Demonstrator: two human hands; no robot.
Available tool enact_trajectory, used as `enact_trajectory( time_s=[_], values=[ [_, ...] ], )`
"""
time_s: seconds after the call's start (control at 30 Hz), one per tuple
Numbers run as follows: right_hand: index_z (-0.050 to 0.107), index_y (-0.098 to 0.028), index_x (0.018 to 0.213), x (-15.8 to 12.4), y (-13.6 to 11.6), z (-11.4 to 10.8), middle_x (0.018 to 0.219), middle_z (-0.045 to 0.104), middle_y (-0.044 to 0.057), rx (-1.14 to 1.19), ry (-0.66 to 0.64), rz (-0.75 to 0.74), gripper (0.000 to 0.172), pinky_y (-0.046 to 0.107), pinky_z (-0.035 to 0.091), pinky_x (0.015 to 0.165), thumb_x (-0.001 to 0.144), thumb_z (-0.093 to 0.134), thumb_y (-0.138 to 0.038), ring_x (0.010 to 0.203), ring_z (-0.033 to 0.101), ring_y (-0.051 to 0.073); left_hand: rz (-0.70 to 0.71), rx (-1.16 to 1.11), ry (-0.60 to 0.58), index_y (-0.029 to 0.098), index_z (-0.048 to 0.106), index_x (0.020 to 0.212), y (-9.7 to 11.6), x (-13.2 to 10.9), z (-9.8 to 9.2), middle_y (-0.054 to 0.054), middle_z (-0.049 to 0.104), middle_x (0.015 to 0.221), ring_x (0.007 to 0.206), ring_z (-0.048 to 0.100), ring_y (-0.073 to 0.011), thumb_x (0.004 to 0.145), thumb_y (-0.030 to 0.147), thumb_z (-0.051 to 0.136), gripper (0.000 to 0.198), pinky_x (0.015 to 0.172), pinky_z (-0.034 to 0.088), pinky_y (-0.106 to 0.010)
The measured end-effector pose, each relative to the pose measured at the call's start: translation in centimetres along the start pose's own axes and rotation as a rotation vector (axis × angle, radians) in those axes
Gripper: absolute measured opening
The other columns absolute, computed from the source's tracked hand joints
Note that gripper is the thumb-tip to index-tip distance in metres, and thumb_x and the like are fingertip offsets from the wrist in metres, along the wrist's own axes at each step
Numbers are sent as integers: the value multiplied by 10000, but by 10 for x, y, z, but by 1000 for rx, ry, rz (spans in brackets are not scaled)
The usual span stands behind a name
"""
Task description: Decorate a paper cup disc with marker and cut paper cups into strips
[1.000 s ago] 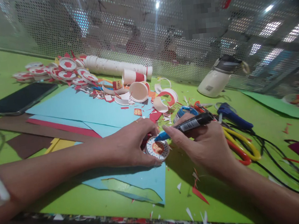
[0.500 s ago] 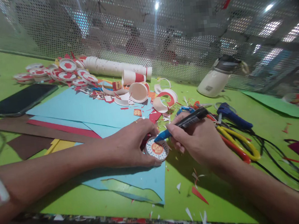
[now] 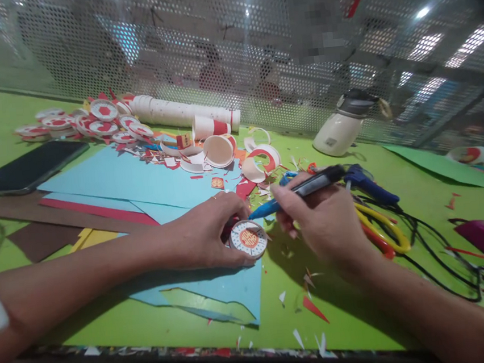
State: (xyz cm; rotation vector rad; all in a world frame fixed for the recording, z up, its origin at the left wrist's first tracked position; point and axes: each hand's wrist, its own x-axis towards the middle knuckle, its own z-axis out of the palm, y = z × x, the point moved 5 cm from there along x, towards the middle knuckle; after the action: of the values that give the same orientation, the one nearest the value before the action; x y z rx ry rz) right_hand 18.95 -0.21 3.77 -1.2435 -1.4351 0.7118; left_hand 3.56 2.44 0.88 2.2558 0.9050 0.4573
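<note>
My left hand (image 3: 218, 229) pinches a small round paper disc (image 3: 250, 239) by its left edge. An orange emblem fills the disc's middle, and short dark and blue marks dot the white ring around it. In my right hand (image 3: 317, 214) is a blue marker pen (image 3: 278, 199), gripped like a writing pen with its tip pointing left. That tip is at the disc's upper rim; whether it touches, I cannot tell. Light blue paper sheets (image 3: 131, 183) lie under and behind my left hand. A cut-out blue sheet (image 3: 235, 290) lies nearer the front edge.
Paper scraps and cut cup pieces (image 3: 218, 150) lie behind my hands. Red-and-white discs (image 3: 102, 110) are heaped at the back left, near a phone (image 3: 29, 166). To the right are yellow-handled scissors (image 3: 385, 227), a blue glue gun (image 3: 371, 185), black cables and a white bottle (image 3: 340, 129).
The marker tip has moved from the disc's white ring to its upper rim. The disc is tilted slightly differently in my left hand. The whole view has shifted a little.
</note>
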Motion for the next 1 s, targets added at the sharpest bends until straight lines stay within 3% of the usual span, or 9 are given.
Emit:
enact_trajectory(
  time_s=[0.1, 0.23, 0.43, 0.6, 0.67, 0.87, 1.0],
  values=[
    [561, -180, 653, 2, -9, -9, 468, 554, -42, -36, 65, -70, 272, 211, 389, 352, 825, 679, -353, 366, 482, 85, -23, -18, -16, 178, 548, 978, -1, 0, 0, -20, 540, 884, 691, 467, -140, 655, 384, 708, 416, 591, 377, -266],
    [604, -173, 700, 4, -6, -7, 492, 582, -31, -11, 4, -43, 258, 211, 396, 344, 829, 678, -384, 373, 504, 92, -61, 4, -12, 179, 549, 1001, -3, -1, 0, -31, 542, 908, 729, 491, -159, 637, 417, 737, 474, 612, 398, -278],
    [633, -178, 758, 6, -7, -13, 511, 600, -28, 118, 64, -85, 211, 226, 407, 351, 828, 685, -370, 401, 523, 104, -83, -4, -23, 184, 526, 1140, -4, -4, 0, -77, 572, 1047, 864, 553, -229, 552, 555, 798, 746, 716, 464, -344],
    [655, -182, 760, 11, -12, -27, 455, 535, -51, 98, 137, -165, 197, 227, 321, 336, 848, 673, -357, 356, 423, 77, 72, 3, -46, 198, 528, 1247, 1, -4, -4, -98, 539, 1221, 1138, 509, -294, 666, 449, 755, 672, 973, 416, -420],
    [654, -188, 765, 13, -12, -30, 444, 513, -58, 111, 131, -175, 180, 229, 295, 333, 848, 673, -348, 351, 399, 75, 103, -6, -54, 214, 542, 1258, 0, -3, -5, -95, 524, 1262, 1181, 489, -295, 693, 396, 738, 625, 1002, 400, -415],
    [648, -181, 770, 17, -14, -21, 455, 497, -63, 270, -123, -69, 108, 213, 309, 356, 830, 661, -271, 382, 413, 76, 162, -100, -90, 211, 632, 1088, -2, 2, -2, -85, 541, 1225, 1106, 532, -239, 730, 345, 724, 393, 928, 440, -355],
    [672, -164, 865, 17, -11, -15, 531, 560, -42, 323, -320, 24, 96, 213, 388, 385, 775, 668, -195, 460, 503, 103, 45, -134, -45, 186, 586, 1040, -8, 2, 0, -65, 589, 1079, 893, 569, -190, 667, 341, 772, 445, 745, 462, -302]
  ],
)
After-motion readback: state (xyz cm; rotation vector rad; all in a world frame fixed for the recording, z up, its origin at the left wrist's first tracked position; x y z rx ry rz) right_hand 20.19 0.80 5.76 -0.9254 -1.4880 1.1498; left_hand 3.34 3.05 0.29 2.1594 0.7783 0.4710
